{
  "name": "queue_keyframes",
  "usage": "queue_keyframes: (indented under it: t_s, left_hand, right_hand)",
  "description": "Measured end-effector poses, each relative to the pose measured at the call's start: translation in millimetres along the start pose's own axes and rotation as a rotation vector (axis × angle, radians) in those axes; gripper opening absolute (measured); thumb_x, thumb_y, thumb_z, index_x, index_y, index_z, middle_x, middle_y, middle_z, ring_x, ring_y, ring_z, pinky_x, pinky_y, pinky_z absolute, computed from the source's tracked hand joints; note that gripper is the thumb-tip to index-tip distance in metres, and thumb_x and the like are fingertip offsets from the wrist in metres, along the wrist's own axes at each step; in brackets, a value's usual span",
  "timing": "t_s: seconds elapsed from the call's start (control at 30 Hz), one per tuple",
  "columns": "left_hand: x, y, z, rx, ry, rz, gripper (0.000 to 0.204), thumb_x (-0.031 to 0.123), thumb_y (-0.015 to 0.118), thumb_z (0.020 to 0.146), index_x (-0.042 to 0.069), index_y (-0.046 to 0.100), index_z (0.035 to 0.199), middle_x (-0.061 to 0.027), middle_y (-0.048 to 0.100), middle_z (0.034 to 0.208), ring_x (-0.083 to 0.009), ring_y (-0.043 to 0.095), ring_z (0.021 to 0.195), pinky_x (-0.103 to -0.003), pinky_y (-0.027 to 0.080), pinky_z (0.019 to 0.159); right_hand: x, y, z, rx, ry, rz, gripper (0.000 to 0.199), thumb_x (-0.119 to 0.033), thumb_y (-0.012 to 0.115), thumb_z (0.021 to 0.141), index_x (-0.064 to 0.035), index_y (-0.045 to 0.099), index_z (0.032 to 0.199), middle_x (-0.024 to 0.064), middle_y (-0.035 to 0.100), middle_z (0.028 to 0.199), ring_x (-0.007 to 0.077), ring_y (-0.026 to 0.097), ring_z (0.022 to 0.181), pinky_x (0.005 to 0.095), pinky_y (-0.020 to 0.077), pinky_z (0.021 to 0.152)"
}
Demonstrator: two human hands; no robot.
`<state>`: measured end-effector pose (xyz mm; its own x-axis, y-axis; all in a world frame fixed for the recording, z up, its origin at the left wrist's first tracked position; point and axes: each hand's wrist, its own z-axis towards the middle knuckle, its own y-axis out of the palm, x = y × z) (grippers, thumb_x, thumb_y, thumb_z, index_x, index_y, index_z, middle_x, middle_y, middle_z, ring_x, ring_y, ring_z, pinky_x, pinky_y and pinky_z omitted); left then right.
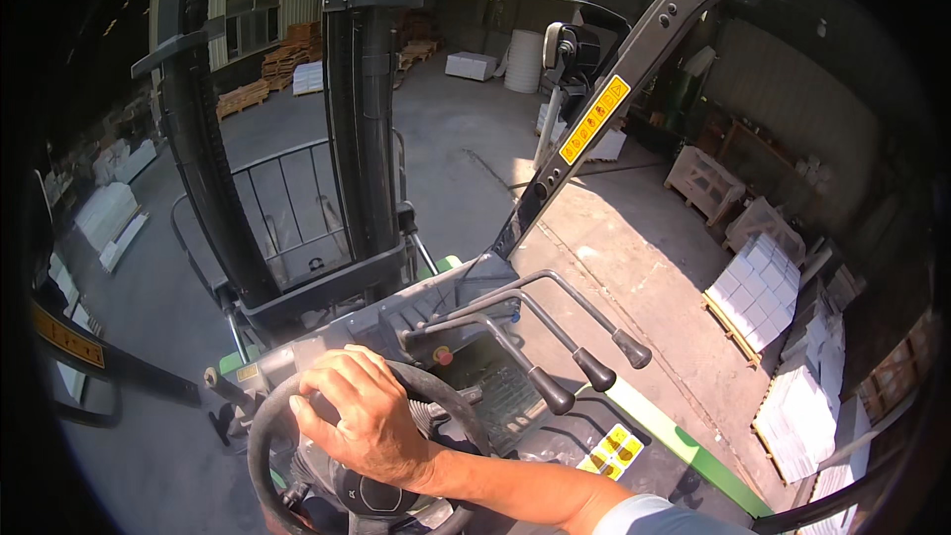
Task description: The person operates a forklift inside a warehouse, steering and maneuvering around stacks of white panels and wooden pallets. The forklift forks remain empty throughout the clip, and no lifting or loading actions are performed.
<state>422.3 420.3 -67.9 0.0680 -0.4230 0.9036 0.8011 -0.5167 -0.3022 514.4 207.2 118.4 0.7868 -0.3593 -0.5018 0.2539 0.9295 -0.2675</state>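
Note:
My right hand lies over the upper part of a black steering wheel, fingers curled onto the rim and thumb toward the left. Its forearm comes in from the lower right, ending in a light sleeve. Three bent levers with black knobs rise right of the wheel, apart from the hand. A red button sits on the dashboard between wheel and levers. My left hand is out of the picture.
Ahead stand the dark forklift mast and a metal load guard. A black pillar with a warning label slants up on the right. Pallets of white blocks line the right side; stacked wooden pallets are far back.

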Motion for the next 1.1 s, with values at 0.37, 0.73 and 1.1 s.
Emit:
queue_keyframes:
  t_s: [0.37, 0.73, 1.1]
  left_hand:
    - [7, 24, 11, -0.089, -0.038, -0.067, 0.038, 0.035, 0.048, 0.099, 0.003, 0.048, 0.079, -0.0112, 0.048, 0.058, -0.0255, 0.046, 0.046, -0.036, 0.037, 0.043]
    - [4, 20, 10, -0.127, -0.061, -0.101, 0.041, 0.039, 0.047, 0.1, 0.003, 0.051, 0.082, -0.0083, 0.048, 0.057, -0.0223, 0.046, 0.045, -0.033, 0.037, 0.042]
    - [-4, 16, 6, -0.154, -0.094, -0.164, 0.044, 0.043, 0.045, 0.1, 0.003, 0.054, 0.085, -0.0054, 0.048, 0.056, -0.019, 0.045, 0.043, -0.03, 0.036, 0.04]
  right_hand:
    - [29, -81, -54, 0.045, 0.107, -0.139, 0.016, -0.009, 0.072, 0.081, -0.0026, 0.061, 0.09, 0.0115, 0.062, 0.092, 0.029, 0.061, 0.096, 0.0401, 0.0491, 0.087]
    - [-22, -126, -157, 0.06, 0.289, -0.126, 0.016, -0.01, 0.072, 0.082, -0.0049, 0.061, 0.093, 0.0084, 0.062, 0.096, 0.0287, 0.06, 0.1, 0.0452, 0.0444, 0.099]
    - [-8, -117, -108, 0.131, 0.206, -0.093, 0.017, 0.004, 0.071, 0.077, 0.0005, 0.06, 0.09, 0.0124, 0.062, 0.092, 0.0271, 0.064, 0.091, 0.0356, 0.0524, 0.082]
